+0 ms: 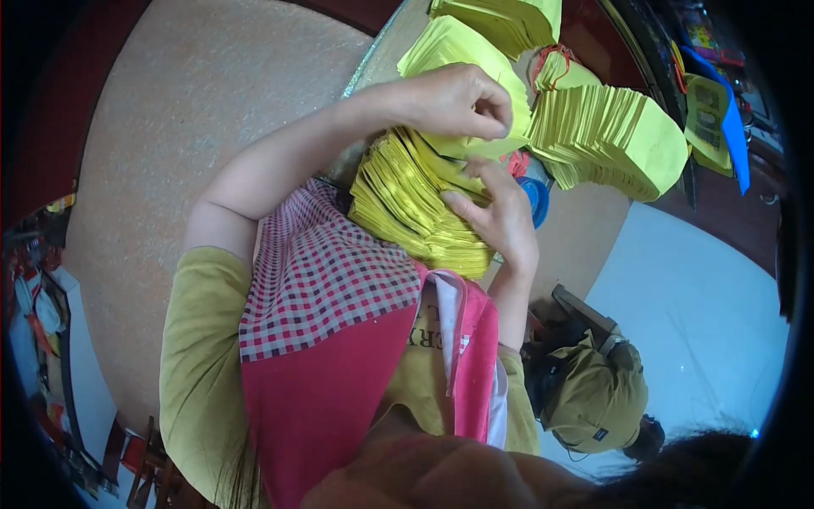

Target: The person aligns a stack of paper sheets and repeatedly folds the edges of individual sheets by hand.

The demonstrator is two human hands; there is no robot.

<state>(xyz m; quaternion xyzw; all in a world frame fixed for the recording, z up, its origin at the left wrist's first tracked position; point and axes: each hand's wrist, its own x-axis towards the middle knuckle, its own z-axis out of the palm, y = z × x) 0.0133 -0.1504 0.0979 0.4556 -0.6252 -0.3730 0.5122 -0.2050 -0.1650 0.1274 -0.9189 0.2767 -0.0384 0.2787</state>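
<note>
A thick stack of yellow folded paper sheets (pixel 407 199) rests at the table's edge against my apron, its folded edges fanned. My left hand (pixel 466 102) is closed with its fingertips pinched together, just above a second yellow paper stack (pixel 454 47); whatever is between the fingertips cannot be made out. My right hand (pixel 504 208) is at the right side of the near stack, its thumb over the sheets and its bent fingers apart. Beside that hand are a blue round object (pixel 536 202) and a small red piece (pixel 515 161), both partly hidden.
A fanned yellow paper stack (pixel 606 136) lies to the right, with another stack (pixel 509 21) at the back. Red string (pixel 555 64) lies by a smaller paper bundle. A blue board (pixel 733 127) stands far right. Another person (pixel 593 394) is at the lower right.
</note>
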